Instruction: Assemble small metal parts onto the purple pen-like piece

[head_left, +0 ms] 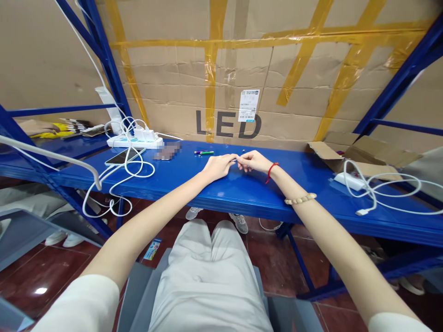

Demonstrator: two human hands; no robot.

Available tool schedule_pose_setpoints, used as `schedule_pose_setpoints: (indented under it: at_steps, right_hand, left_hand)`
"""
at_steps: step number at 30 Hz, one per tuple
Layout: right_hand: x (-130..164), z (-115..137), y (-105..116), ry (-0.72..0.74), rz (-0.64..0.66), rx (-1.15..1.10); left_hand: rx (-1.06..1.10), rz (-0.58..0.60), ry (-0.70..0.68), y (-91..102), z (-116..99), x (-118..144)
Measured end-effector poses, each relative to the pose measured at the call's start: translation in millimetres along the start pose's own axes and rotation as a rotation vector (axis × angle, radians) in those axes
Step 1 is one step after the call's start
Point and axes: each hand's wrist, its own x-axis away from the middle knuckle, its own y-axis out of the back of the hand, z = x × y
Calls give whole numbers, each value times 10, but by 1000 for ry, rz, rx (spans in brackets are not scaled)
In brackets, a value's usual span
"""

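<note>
My left hand [218, 167] and right hand [254, 161] reach forward over the table [256, 190] — fingers curled, tips meeting — can't tell what, if anything, they pinch.

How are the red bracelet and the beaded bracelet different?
Colour: the red bracelet is bright red, while the beaded bracelet is pale beige.
Thickness: the red bracelet looks thin; the beaded bracelet looks chunkier.
Place: the red bracelet sits close to the right hand; the beaded bracelet sits farther up the right arm.
Both are worn on that same arm.
</note>
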Motion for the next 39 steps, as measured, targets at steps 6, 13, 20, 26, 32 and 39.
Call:
schedule_pose_setpoints:
  at_steps: [6, 13, 20, 26, 32, 39]
  right_hand:
    - [-37, 20, 66, 117, -265, 97]
    - [-31, 8, 95, 224, -339, 132]
    - [-15, 12, 144, 304, -281, 136]
    - [-12, -44, 135, 323, -310, 184]
    - [20, -51, 127, 299, -281, 210]
    - [52, -12, 76, 192, -289, 190]
  left_hand:
    - [40, -30, 94, -11, -8, -29]
    - [71, -18, 116, 21, -13, -23]
    - [88, 2, 71, 5, 4, -25]
    - [110, 33, 22, 23, 10, -10]
    - [109, 67, -9, 51, 18, 20]
    - [130, 43, 5, 56, 15, 22]
